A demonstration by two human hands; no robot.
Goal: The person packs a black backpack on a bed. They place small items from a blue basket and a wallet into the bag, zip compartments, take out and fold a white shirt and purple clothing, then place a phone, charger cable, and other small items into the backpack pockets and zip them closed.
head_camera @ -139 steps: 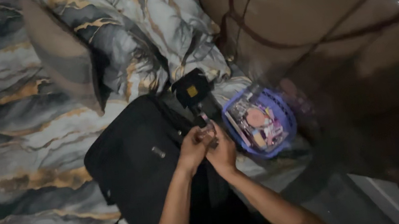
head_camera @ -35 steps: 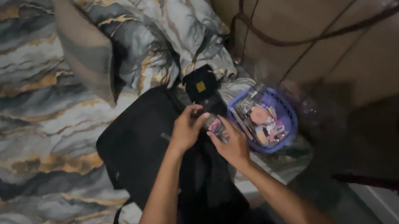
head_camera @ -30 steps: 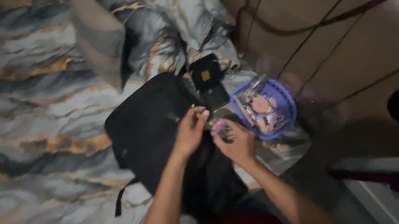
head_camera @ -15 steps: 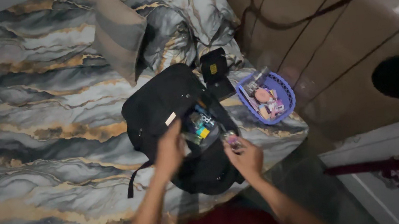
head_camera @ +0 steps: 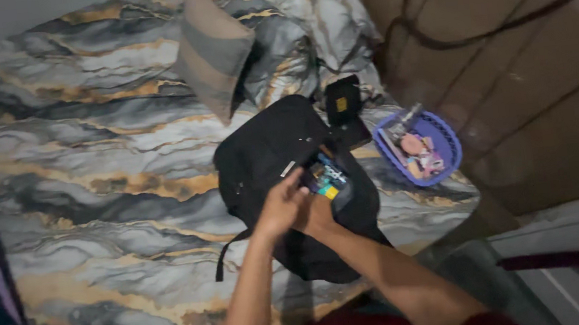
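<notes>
Single view only, worn on the head, looking steeply down and forward over both forearms onto the bed [head_camera: 87, 171]. Close enough to show fingers [head_camera: 292, 187] at frame centre, wide enough to take in bedding on every side of them. Just beyond the fingers, the black bag [head_camera: 266, 150]; further beyond, pillows [head_camera: 215, 47]; off to the right of the fingers, a purple basket [head_camera: 451, 144] at the bed's edge, then brown tiled floor [head_camera: 526, 70]. Dim, slightly blurred, tilted so the bed runs diagonally. No second view to share with.
</notes>
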